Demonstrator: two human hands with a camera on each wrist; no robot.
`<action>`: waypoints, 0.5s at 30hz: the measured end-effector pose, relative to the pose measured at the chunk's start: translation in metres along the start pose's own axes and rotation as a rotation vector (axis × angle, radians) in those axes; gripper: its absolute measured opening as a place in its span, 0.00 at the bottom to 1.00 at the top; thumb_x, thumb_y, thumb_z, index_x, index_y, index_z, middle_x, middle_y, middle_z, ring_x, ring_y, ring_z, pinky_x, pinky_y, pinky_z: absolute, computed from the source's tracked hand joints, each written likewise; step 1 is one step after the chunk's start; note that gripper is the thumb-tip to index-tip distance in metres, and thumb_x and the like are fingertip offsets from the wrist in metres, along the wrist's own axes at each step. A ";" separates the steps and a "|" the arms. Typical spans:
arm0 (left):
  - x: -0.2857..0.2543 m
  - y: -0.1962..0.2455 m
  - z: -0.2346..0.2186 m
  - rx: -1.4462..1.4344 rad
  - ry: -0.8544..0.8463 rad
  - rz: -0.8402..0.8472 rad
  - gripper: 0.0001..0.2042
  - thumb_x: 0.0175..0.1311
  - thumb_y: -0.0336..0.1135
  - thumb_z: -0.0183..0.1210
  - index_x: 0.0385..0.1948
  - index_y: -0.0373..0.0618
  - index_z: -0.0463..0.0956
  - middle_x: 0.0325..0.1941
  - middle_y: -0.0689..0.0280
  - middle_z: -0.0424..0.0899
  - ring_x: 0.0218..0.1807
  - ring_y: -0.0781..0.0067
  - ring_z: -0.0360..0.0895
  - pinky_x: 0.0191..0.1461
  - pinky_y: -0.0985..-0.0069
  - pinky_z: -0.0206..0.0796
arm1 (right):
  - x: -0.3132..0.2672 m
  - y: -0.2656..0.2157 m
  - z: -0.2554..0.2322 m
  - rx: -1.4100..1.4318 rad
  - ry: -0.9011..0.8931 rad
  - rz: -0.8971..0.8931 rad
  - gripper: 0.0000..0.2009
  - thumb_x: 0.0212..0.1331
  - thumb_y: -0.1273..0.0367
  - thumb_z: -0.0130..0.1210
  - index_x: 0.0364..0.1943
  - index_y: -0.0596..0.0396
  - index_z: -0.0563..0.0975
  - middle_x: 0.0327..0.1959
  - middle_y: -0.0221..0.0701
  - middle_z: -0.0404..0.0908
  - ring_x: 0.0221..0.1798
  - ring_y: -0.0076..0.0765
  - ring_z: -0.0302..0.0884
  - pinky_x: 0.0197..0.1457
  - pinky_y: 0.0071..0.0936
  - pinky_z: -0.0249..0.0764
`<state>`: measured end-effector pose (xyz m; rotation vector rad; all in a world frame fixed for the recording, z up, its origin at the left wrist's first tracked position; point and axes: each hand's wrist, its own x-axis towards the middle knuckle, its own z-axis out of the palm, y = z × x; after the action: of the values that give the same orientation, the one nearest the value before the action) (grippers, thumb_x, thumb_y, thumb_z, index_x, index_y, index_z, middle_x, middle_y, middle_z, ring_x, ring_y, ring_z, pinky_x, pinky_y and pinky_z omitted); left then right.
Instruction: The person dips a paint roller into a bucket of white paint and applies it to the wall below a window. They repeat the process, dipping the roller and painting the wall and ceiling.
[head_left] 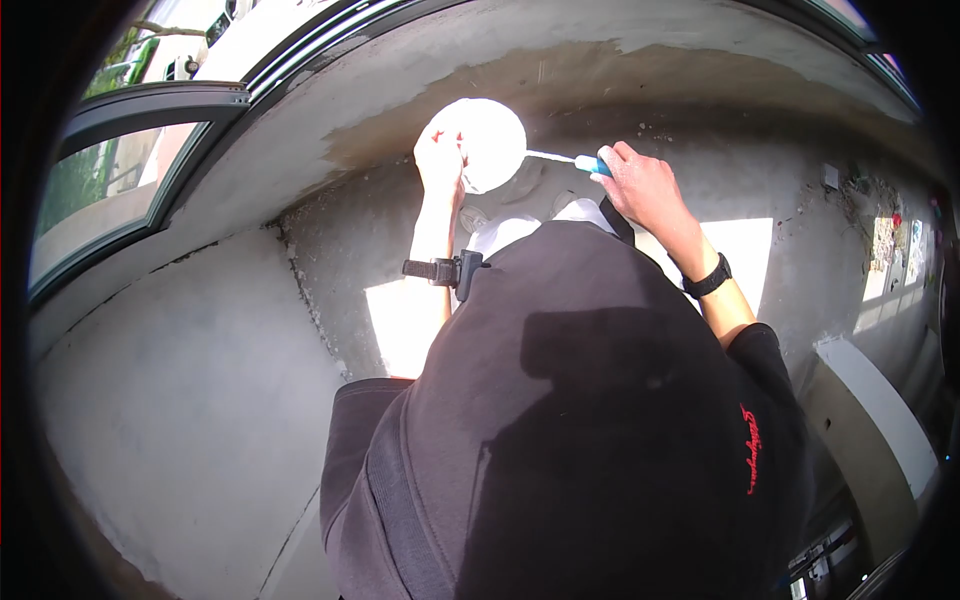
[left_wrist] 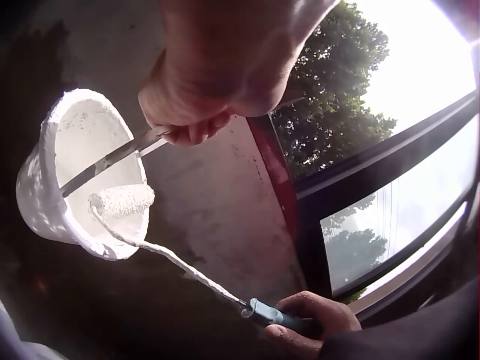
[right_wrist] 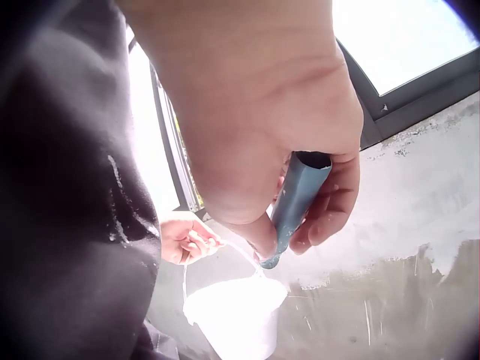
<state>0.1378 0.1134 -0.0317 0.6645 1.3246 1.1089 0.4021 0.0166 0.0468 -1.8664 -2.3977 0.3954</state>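
My left hand (head_left: 440,160) grips the handle of a white bucket (head_left: 492,140); in the left wrist view this hand (left_wrist: 217,82) is above the bucket (left_wrist: 52,195), fingers curled round a flat bar or handle part (left_wrist: 112,161). A paint roller (left_wrist: 124,201) coated in white lies inside the bucket's mouth, its white-coated rod (left_wrist: 187,268) running out to a blue handle (left_wrist: 270,313). My right hand (head_left: 645,185) holds that blue handle (right_wrist: 301,193), thumb and fingers round it in the right wrist view. The bucket's contents are washed out by glare in the head view.
A concrete wall (head_left: 400,90) with a darker damp-looking patch runs beyond the bucket, below a window frame (head_left: 150,95) standing open at the left. Bright sunlight patches lie on the grey floor (head_left: 740,250). A pale board-like block (head_left: 880,400) is at the right.
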 end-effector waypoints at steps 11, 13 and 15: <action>0.011 -0.012 -0.004 -0.176 0.173 0.050 0.04 0.62 0.29 0.54 0.30 0.39 0.73 0.24 0.67 0.75 0.19 0.80 0.69 0.21 0.82 0.63 | -0.025 0.027 0.026 0.498 0.217 0.344 0.14 0.59 0.59 0.56 0.40 0.53 0.72 0.32 0.38 0.78 0.36 0.51 0.78 0.38 0.42 0.72; 0.011 -0.011 -0.005 -0.183 0.193 0.025 0.04 0.63 0.29 0.54 0.31 0.39 0.73 0.25 0.67 0.75 0.20 0.79 0.70 0.22 0.81 0.64 | -0.020 0.038 0.039 0.632 0.139 0.502 0.15 0.61 0.58 0.54 0.42 0.54 0.70 0.32 0.41 0.79 0.37 0.53 0.78 0.40 0.42 0.71; 0.021 -0.026 -0.018 -0.126 0.209 0.032 0.05 0.64 0.30 0.53 0.32 0.39 0.73 0.26 0.66 0.76 0.21 0.77 0.72 0.22 0.79 0.66 | -0.014 0.052 0.062 0.716 0.156 0.583 0.16 0.63 0.55 0.50 0.42 0.54 0.70 0.31 0.43 0.78 0.38 0.54 0.77 0.42 0.42 0.71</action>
<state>0.1243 0.1192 -0.0665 0.4876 1.4110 1.3041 0.4411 0.0056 -0.0245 -2.0491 -1.2936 0.9438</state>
